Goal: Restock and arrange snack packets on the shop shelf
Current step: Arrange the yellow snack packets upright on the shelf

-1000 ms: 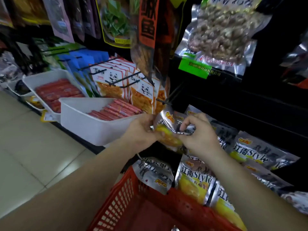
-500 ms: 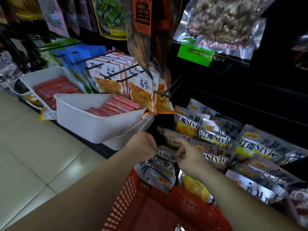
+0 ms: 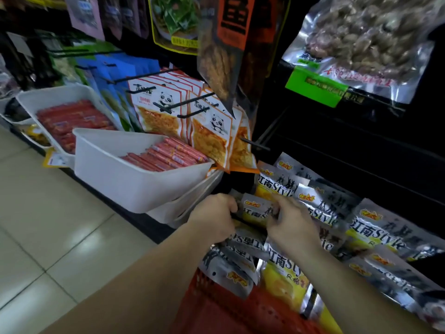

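Left hand (image 3: 213, 212) and right hand (image 3: 290, 221) pinch a silver packet (image 3: 255, 209), hiding its sides.

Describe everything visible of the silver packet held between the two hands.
The silver packet looks like glossy foil: silver top with an orange logo, black lettering across the middle, yellow below. It faces the camera, nearly upright. The left hand grips its left edge and the right hand pinches its upper right edge. It is above the red basket, left of matching packets on the shelf.

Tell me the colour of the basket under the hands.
The basket is red; the head view shows it best.
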Demonstrator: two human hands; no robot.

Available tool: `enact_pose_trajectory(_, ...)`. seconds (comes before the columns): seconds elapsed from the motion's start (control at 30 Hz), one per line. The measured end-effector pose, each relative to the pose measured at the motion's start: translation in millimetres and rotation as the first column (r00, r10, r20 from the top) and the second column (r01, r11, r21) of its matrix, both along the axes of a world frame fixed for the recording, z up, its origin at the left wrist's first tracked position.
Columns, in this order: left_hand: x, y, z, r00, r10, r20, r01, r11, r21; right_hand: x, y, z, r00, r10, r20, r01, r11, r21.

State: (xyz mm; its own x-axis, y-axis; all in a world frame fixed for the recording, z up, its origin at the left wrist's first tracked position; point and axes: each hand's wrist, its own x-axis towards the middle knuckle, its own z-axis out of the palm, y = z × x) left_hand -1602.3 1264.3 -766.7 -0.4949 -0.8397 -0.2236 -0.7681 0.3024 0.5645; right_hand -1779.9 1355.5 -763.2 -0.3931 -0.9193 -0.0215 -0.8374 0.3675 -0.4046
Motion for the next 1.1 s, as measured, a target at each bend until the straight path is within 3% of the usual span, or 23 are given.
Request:
enact_pose_trajectory(0.13, 6.7, -7.3, -3.0, 0.998, 0.032, -0.055, -0.033, 0.999, -0.017, 2.5, -34.7, 11.6, 0.949, 0.040, -0.312, 0.035, 0.972, 0.232)
enact_pose_trajectory(0.27, 12.6, -14.0, -2.0, 0.990, 0.067, -0.121, -0.068, 0.998, -0.009, 5.3, -62.9, 2.8, 0.910, 0.110, -0.401, 0.028, 0.946, 0.322)
enact_pose_trajectory(0.57, 12.7, -21.4, -3.9, 0.977, 0.136, -0.167, -0.145, 0.989, -0.040, -18.3, -100.6, 2.7, 0.962, 0.132, -0.239, -0.072, 0.967, 0.243)
enact_pose_trajectory(0.73, 4.1, -16.3, -4.2, 0.972, 0.131, -0.196, -0.142, 0.989, -0.042, -41.4, -107.5, 8.3, 0.873, 0.012, -0.487, 0.113, 0.967, 0.227)
enact_pose_trajectory(0.87, -0.1, -13.9, -2.9, 0.974, 0.123, -0.190, -0.139, 0.988, -0.072, -54.6, -104.2, 7.3, 0.863, -0.114, -0.491, 0.192, 0.975, 0.110)
enact_pose_trajectory(1.1, -4.1, -10.3, 6.4, 0.973, 0.082, -0.217, -0.101, 0.992, -0.078, -71.6, -93.5, 12.3, 0.878, -0.102, -0.467, 0.135, 0.990, 0.038)
